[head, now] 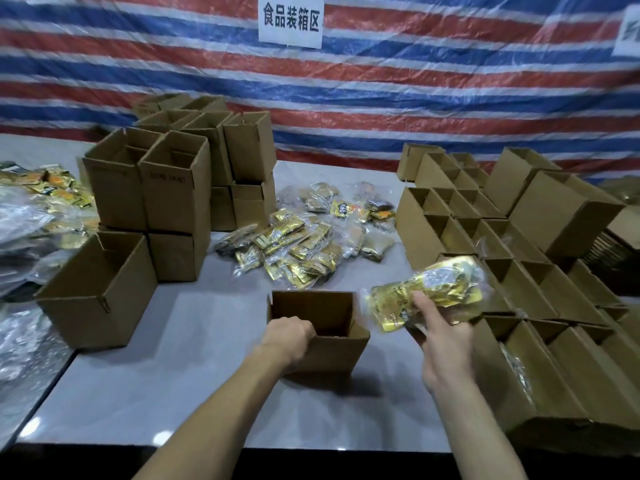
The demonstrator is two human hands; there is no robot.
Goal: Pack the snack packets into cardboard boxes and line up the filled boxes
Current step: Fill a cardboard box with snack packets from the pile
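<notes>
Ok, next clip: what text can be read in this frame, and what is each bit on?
"食品装箱区": white sign on the striped tarp.
Cut off, unreadable: second white sign, right edge.
Blurred, unreadable: print on stacked box.
Too small: print on snack packets.

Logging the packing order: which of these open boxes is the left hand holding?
The lone box at the table's front centre. The left hand grips its near rim; the others, stacked at left or lined up at right, are unheld.
</notes>
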